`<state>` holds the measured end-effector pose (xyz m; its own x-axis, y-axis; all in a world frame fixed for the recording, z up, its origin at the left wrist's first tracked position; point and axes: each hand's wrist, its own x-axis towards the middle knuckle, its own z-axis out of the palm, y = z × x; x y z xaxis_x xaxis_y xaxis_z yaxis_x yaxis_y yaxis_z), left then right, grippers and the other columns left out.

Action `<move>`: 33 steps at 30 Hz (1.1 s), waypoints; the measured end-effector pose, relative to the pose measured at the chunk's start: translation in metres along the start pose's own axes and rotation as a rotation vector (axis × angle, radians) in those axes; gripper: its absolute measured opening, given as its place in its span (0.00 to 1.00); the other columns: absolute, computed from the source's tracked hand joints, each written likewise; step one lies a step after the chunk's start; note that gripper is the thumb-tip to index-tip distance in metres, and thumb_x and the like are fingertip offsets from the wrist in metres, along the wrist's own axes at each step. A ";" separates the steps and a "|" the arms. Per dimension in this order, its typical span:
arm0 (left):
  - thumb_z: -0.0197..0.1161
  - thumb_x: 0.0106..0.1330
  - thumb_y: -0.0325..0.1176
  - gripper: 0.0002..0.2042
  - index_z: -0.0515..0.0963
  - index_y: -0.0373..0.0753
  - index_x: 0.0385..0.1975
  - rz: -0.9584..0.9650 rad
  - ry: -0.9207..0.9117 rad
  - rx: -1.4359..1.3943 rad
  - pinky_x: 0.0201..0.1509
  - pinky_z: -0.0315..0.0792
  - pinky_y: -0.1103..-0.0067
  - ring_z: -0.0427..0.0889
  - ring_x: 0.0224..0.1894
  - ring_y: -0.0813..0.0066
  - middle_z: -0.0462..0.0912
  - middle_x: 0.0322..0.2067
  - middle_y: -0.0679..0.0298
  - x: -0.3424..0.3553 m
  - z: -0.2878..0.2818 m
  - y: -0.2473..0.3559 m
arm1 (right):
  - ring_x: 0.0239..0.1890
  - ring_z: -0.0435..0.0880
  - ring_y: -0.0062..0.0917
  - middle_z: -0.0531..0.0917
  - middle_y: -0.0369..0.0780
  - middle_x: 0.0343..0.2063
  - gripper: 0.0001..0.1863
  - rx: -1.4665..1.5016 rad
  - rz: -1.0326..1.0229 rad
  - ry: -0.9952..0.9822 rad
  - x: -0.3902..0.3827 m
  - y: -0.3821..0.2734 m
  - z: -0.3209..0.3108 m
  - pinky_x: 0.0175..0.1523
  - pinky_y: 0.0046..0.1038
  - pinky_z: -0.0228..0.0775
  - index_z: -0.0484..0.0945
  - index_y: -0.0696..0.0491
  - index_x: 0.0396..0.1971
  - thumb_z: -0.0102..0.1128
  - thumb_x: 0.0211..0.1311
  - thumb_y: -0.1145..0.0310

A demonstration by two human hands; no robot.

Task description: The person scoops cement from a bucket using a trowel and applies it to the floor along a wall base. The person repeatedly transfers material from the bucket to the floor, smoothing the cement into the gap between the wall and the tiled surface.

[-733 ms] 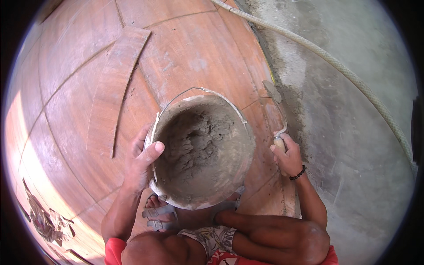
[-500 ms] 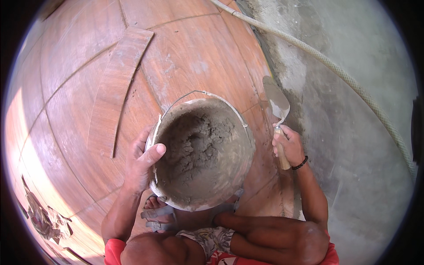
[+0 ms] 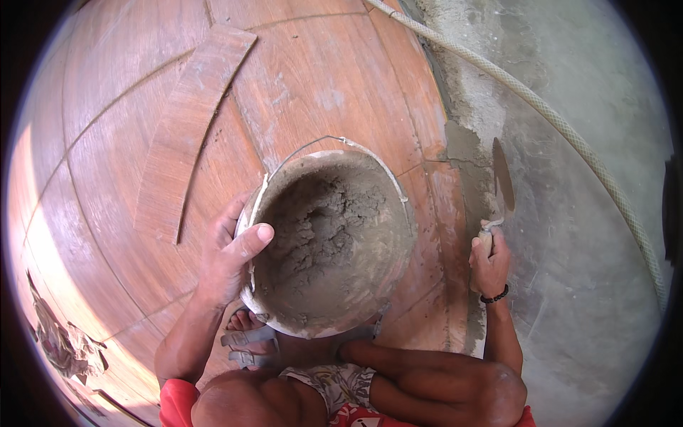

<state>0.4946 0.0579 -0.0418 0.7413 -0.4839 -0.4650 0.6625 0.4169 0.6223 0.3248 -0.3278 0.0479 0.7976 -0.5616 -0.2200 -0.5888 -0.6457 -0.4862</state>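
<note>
My left hand (image 3: pixel 231 249) grips the left rim of a round bucket (image 3: pixel 395 245), its thumb over the edge and its fingers outside. Grey wet mortar (image 3: pixel 331 213) lies inside, heaped toward the far left and smeared up the wall. The bucket's wire handle rests along the far rim. At the right, my right hand (image 3: pixel 491 267) is closed round the wooden handle of a pointed trowel (image 3: pixel 504 176). Its blade is turned nearly edge-on above the concrete. Just left of the blade, a mortar patch (image 3: pixel 464 146) lies along the tile edge.
Wood-look floor tiles (image 3: pixel 327 78) spread across the left and middle. A loose tile strip (image 3: pixel 186 135) lies on them. Bare grey concrete (image 3: pixel 583 285) borders them at the right, crossed by a pale hose (image 3: pixel 548 110). Crumpled dirty scraps (image 3: pixel 67 341) lie at the far left.
My right hand has moved right and slightly nearer with the trowel, whose blade has turned from flat to edge-on. The mortar patch now shows where the blade was. My left hand keeps the bucket.
</note>
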 end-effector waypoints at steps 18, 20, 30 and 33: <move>0.69 0.60 0.35 0.29 0.68 0.29 0.60 -0.008 -0.012 -0.010 0.62 0.66 0.74 0.75 0.55 0.71 0.78 0.52 0.57 0.001 -0.001 0.002 | 0.18 0.73 0.14 0.77 0.33 0.23 0.19 0.381 0.241 0.050 0.015 0.015 0.027 0.22 0.18 0.66 0.72 0.61 0.52 0.59 0.63 0.70; 0.69 0.60 0.35 0.29 0.68 0.29 0.59 -0.020 -0.009 -0.015 0.62 0.66 0.74 0.75 0.54 0.71 0.78 0.52 0.57 0.000 -0.003 0.004 | 0.18 0.74 0.14 0.77 0.33 0.23 0.18 0.336 0.208 0.083 0.008 0.016 0.023 0.22 0.19 0.66 0.72 0.62 0.52 0.59 0.64 0.71; 0.69 0.61 0.35 0.28 0.69 0.28 0.58 -0.002 -0.041 0.007 0.61 0.66 0.75 0.75 0.54 0.72 0.78 0.51 0.57 0.004 -0.006 0.001 | 0.34 0.83 0.46 0.82 0.51 0.32 0.20 -0.320 -0.193 0.015 0.016 -0.006 0.055 0.39 0.38 0.73 0.71 0.61 0.50 0.60 0.61 0.67; 0.69 0.61 0.34 0.28 0.69 0.27 0.58 0.002 -0.038 -0.004 0.61 0.66 0.75 0.75 0.54 0.73 0.78 0.51 0.57 0.004 -0.006 0.002 | 0.41 0.80 0.55 0.82 0.54 0.35 0.20 -0.333 -0.041 -0.173 0.036 -0.017 0.074 0.45 0.43 0.72 0.73 0.62 0.48 0.61 0.60 0.65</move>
<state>0.4992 0.0619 -0.0463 0.7378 -0.5123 -0.4395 0.6618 0.4210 0.6202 0.3734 -0.2987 -0.0145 0.8148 -0.4549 -0.3594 -0.5440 -0.8143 -0.2025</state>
